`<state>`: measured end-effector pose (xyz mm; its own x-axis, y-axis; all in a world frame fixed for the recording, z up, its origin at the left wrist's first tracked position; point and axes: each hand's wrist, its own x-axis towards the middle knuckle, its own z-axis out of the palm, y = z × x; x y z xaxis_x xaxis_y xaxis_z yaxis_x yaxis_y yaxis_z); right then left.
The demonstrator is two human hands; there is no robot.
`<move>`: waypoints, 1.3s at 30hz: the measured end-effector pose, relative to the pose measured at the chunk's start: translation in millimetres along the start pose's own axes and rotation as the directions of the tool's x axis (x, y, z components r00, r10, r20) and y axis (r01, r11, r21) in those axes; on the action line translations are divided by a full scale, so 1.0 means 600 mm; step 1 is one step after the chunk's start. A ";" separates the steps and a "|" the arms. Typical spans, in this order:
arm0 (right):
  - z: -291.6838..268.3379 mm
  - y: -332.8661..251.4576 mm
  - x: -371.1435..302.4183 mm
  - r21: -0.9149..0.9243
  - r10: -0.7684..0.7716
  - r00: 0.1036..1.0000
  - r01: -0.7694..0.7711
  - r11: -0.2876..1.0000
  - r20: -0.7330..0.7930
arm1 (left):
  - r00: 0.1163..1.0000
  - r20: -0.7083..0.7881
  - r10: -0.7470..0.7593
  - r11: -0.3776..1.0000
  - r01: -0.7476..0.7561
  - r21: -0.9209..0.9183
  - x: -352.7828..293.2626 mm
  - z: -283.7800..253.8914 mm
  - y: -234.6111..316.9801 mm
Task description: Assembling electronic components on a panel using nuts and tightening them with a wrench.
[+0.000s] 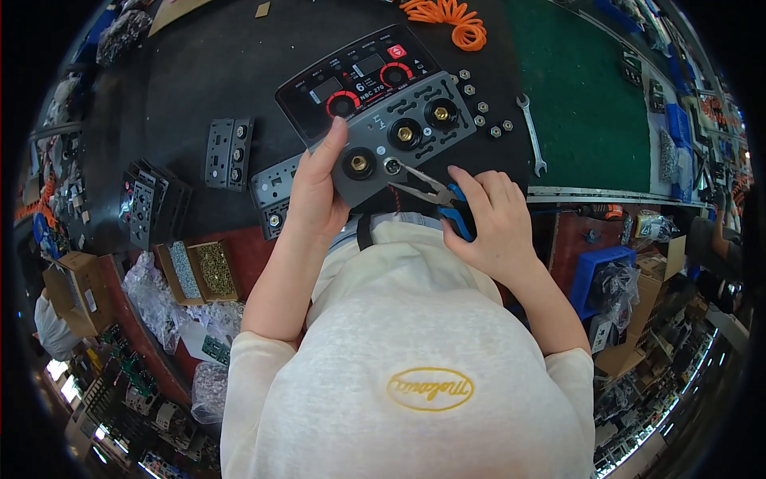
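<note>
Now the left hand (313, 188) pins the grey front panel (391, 148), fingers pressed on it, while the right hand (493, 223) grips blue-handled pliers (435, 195) at a small fitting (392, 166). If the pliers slip, they could scratch the panel or jab the left thumb beside it.

The worktop (215, 72) is covered in black matting, with a green mat (586, 104) on its right part. A grey and black control panel (383, 120) lies near the front edge. Right of the panel sit loose hex nuts (483, 108), then a spanner (532, 136). Beyond the panel lies an orange coiled hose (451, 17). Left of it lie grey socket plates (229, 153), with a stack of them (148, 203) farther left.
</note>
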<state>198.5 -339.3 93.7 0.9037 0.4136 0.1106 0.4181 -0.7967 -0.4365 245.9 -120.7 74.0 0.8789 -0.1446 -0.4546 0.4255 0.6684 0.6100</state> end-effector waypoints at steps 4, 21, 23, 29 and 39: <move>-0.008 -0.001 0.011 -0.053 -0.006 1.000 0.006 0.999 0.017 | 1.000 -0.004 -0.009 1.000 0.009 -0.029 -0.005 0.008 -0.001; -0.006 0.001 0.035 -0.054 0.035 0.970 -0.022 0.998 0.243 | 1.000 -0.015 -0.017 0.997 0.016 -0.073 -0.004 0.023 0.009; -0.002 0.006 0.038 -0.093 -0.001 0.981 0.019 0.996 0.192 | 1.000 -0.005 0.002 0.998 -0.002 -0.062 -0.005 0.026 0.010; -0.002 0.004 0.048 -0.091 0.030 0.984 -0.013 0.996 0.178 | 0.999 -0.001 0.039 0.997 -0.039 -0.064 -0.004 0.035 0.009; -0.007 0.002 0.056 -0.077 0.094 0.972 -0.079 0.994 0.213 | 0.998 -0.039 0.053 0.997 -0.055 -0.051 -0.006 0.043 0.008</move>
<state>229.5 -328.2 100.4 0.8985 0.4212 -0.1239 0.3510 -0.8586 -0.3737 250.4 -135.5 95.2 0.8911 -0.0806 -0.4465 0.3651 0.7117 0.6001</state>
